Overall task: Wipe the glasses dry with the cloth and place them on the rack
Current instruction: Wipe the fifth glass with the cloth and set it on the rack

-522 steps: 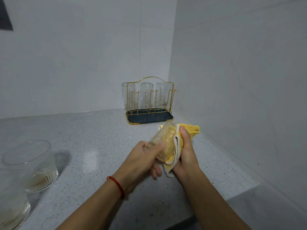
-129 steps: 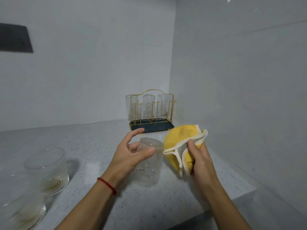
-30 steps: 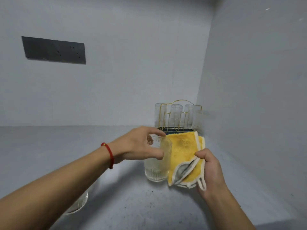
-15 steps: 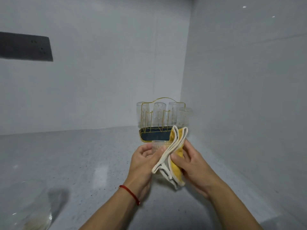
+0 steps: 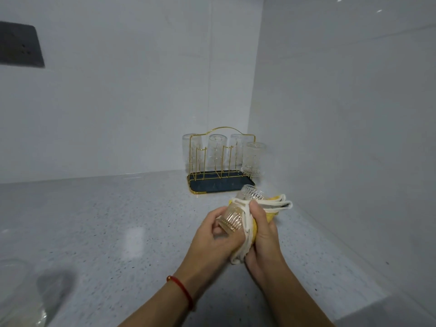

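Yellow cloth (image 5: 260,223) wrapping glass (image 5: 238,212), centre frame; my left hand (image 5: 212,234) and right hand (image 5: 264,232) gripping, fingers curled; should keep turning it.

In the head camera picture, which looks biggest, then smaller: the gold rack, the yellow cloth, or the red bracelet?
1. Gold wire rack with dark tray
2. Yellow cloth with white edging, partly hidden by hands and nearer the camera, so unsure against the rack
3. Thin red bracelet

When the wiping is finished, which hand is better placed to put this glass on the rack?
Left, probably. The left hand grips the ribbed glass directly, while the right hand is wrapped in the yellow cloth. The rack stands straight ahead with front pegs free.
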### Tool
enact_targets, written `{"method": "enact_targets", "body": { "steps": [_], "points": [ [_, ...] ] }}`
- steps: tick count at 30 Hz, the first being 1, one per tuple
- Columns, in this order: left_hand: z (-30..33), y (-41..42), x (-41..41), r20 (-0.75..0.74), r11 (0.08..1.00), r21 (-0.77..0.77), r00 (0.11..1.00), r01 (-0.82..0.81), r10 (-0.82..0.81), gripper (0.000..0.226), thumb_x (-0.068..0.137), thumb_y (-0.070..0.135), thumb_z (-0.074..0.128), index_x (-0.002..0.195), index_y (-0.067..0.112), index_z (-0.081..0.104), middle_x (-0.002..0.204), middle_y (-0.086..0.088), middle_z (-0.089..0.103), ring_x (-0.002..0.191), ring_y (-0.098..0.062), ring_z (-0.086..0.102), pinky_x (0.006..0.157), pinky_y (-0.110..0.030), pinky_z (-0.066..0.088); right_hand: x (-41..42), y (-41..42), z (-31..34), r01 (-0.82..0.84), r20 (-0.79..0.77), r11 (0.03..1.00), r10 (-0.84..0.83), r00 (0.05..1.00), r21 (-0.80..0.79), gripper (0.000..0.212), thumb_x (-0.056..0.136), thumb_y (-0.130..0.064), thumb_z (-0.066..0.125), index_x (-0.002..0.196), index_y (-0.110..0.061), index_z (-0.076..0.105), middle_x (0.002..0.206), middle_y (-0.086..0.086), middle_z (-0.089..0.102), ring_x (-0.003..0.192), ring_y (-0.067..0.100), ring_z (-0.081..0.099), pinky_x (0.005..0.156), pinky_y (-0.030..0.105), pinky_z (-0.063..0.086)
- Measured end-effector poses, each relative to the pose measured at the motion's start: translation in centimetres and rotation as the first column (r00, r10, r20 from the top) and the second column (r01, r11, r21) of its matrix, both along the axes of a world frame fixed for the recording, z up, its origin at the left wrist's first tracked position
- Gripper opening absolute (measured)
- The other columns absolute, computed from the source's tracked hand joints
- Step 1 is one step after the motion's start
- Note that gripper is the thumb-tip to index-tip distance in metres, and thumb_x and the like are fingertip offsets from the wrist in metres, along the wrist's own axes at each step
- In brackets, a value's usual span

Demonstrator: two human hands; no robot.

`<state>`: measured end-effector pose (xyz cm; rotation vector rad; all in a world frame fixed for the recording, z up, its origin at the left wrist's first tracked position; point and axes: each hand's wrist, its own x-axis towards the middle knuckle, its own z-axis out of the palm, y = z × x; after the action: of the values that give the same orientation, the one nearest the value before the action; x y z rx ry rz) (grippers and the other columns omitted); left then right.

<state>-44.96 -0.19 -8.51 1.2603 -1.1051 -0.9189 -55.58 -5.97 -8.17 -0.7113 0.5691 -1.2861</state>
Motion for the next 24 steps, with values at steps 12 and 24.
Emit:
{"method": "enact_targets", "body": {
  "steps": [12, 24],
  "points": [
    [2.5, 0.6, 2.2, -0.666, 0.849, 0.298, 0.732, 0.436, -0.143, 0.059, 0.084, 0.030, 0.076, 0.121, -0.015, 0.066, 0.116, -0.033, 0.072, 0.096, -0.038, 0.076, 0.083, -0.042, 0.064, -1.0, -0.7, -0.8, -0.008, -0.016, 1.000, 0.008, 1.000, 0.001, 0.112, 0.042, -0.060, 0.098, 0.132, -0.003, 0.064, 0.126, 0.029, 0.069, 0.110, 0.042, 0.070, 0.096, 0.060, 0.056],
    [2.0, 0.8, 0.0, -0.326, 0.935, 0.277, 0.937, 0.220, -0.124, 0.059, 0.099, 0.058, 0.053, 0.117, 0.003, 0.063, 0.092, -0.029, 0.076, 0.063, -0.031, 0.070, 0.068, -0.041, 0.065, -1.3, -0.9, -1.0, -0.052, 0.029, 0.998, 0.050, 0.998, 0.041, 0.110, 0.046, -0.062, 0.097, 0.134, -0.004, 0.063, 0.134, 0.032, 0.063, 0.121, 0.048, 0.065, 0.102, 0.068, 0.049]
  ]
}}
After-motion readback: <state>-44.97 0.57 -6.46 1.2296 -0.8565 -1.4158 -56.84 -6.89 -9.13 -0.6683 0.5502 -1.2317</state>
